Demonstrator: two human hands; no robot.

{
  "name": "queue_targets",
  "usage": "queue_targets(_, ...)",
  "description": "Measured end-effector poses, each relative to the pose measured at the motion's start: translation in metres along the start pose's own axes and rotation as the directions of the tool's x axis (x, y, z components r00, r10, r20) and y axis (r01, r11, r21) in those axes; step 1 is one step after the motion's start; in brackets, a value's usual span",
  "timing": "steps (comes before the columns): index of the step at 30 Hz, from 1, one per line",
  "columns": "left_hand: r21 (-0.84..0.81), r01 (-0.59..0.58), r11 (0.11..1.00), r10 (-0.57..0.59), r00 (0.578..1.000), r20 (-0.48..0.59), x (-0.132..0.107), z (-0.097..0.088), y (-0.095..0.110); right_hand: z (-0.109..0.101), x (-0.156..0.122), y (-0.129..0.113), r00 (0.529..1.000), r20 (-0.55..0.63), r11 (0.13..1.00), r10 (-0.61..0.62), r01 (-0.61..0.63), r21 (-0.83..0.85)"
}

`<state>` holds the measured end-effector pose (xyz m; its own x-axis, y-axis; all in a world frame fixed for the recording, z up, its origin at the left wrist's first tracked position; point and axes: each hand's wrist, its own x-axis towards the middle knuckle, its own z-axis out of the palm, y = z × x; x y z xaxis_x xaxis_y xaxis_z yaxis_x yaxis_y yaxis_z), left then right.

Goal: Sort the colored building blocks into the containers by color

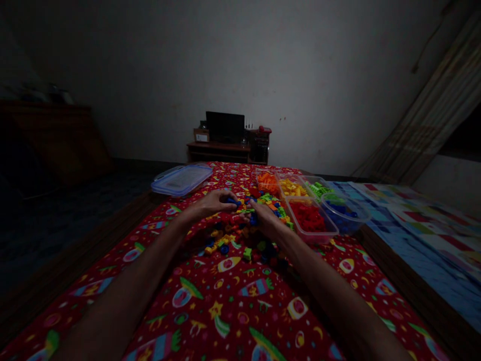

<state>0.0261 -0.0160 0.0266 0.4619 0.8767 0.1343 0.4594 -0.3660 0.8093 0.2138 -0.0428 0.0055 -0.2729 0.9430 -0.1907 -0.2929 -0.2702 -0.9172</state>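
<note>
Over a loose heap of mixed coloured toy bricks, both my hands are at work. My left hand has its fingers closed round a blue brick. Just to its right, my right hand is curled over the heap, with blue pieces at its fingertips. Sorted pieces fill clear containers on the right: orange, yellow, green, red and, in a round tub, blue. Part of the heap is hidden behind my right hand.
Clear lids with blue rims lie at the far left of the red patterned cloth. A bed with a checked cover adjoins on the right. Beyond the far edge stands a low desk with a monitor.
</note>
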Motion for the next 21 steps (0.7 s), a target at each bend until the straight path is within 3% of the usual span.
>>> queue_targets(2,0.052,-0.024,0.998,0.024,1.0,0.013,0.001,0.015,0.016,0.006,-0.002,0.0,0.992,0.039,0.979,0.122,-0.127,0.158)
queue_targets(5,0.295,-0.121,0.948,0.122,0.992,0.014,0.001,0.039,0.027,0.011,-0.005,-0.001,0.975,0.104,0.933,0.197,-0.219,0.285)
queue_targets(8,0.491,-0.253,0.833,0.31,0.95,-0.037,0.0,0.06,0.021,0.012,-0.005,-0.003,0.974,0.099,0.908,0.205,-0.227,0.353)
queue_targets(12,0.603,-0.231,0.764,0.378,0.917,-0.128,-0.003,0.076,0.012,0.012,-0.005,-0.003,0.984,0.07,0.888,0.162,-0.176,0.425)
queue_targets(17,0.539,-0.152,0.829,0.324,0.915,-0.241,-0.004,0.081,0.025,0.01,-0.001,-0.004,0.997,0.029,0.94,0.066,-0.072,0.334)
queue_targets(21,0.604,-0.131,0.786,0.395,0.858,-0.328,0.002,0.058,0.03,-0.014,-0.002,-0.038,0.989,0.025,0.979,-0.148,0.142,0.146)
